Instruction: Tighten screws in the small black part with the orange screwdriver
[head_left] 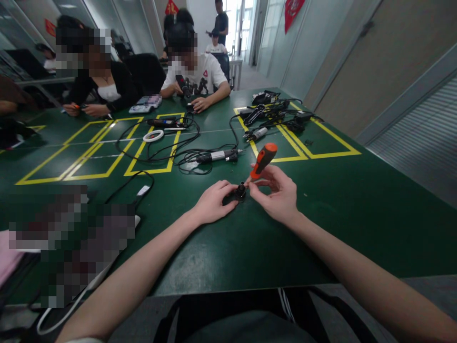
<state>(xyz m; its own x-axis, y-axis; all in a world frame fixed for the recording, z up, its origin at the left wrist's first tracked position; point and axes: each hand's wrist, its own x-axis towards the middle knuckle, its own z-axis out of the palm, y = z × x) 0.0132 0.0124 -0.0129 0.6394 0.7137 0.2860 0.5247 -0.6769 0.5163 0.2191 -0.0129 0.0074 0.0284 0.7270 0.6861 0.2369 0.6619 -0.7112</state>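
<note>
My left hand (216, 202) rests on the table with thumb and fingers closed on a small black part (241, 191), whose exact kind I cannot make out. Beside it, my right hand (276, 193) is closed with its fingertips at the lower end of a screwdriver (264, 161). The screwdriver has an orange and dark grey handle, leans up to the right, and its tip end is by the black part. Fingers partly hide both the shaft and the part.
The green table (221, 257) has yellow tape rectangles. Ahead lie a grey-and-black corded tool (217, 156), a white ring (153, 136) and a heap of black cables and tools (274, 112). Blurred-out devices (96, 247) lie at left. Two people sit across the table.
</note>
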